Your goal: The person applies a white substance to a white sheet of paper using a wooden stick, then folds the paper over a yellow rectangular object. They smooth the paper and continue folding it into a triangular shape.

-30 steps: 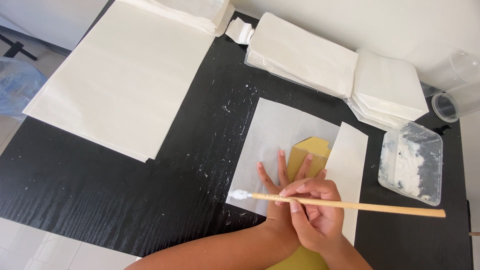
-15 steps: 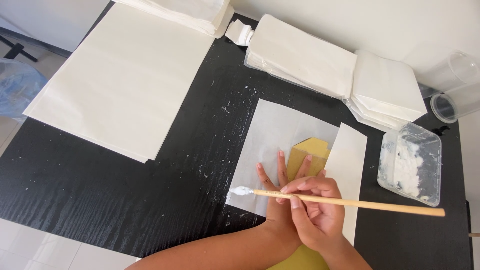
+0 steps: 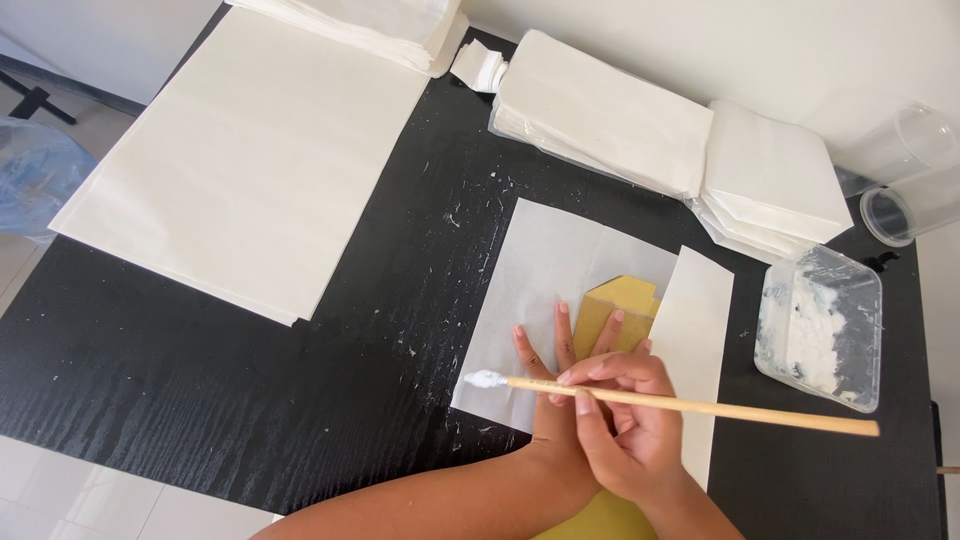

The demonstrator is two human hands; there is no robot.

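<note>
Head view: my two hands work over a black table (image 3: 300, 400), seen from above.
Right hand (image 3: 625, 430): my fingers are clenched around a wooden stick (image 3: 700, 408), pinching it near its left third; the hand lies on top of my left hand.
Stick: lies nearly level, running from 9 o'clock to 3 o'clock, with its white-coated tip (image 3: 487, 380) at the 9 o'clock end, resting on the lower left edge of the sheet.
Left hand (image 3: 565, 390): my fingers are released, spread flat and pressing down on the white sheet (image 3: 560, 270); fingertips point toward 12 o'clock. It grasps nothing.
White sheet: lies flat on the table directly under both hands, with a folded flap (image 3: 695, 340) standing along its 3 o'clock side.
Yellow card (image 3: 620, 305): sits under the sheet's fold, showing between my left fingertips and the flap; more of it shows at 6 o'clock beneath my wrists.
Paste tray (image 3: 820, 325): clear plastic, smeared white inside, at 3 o'clock from my hands, apart from the sheet.
Large paper stack (image 3: 250, 160): at 10 o'clock, well apart.
Folded paper stacks (image 3: 650, 130): at 12 o'clock, along the far table edge.
Clear plastic cup (image 3: 915, 185): lying on its side at 2 o'clock, beyond the tray.
</note>
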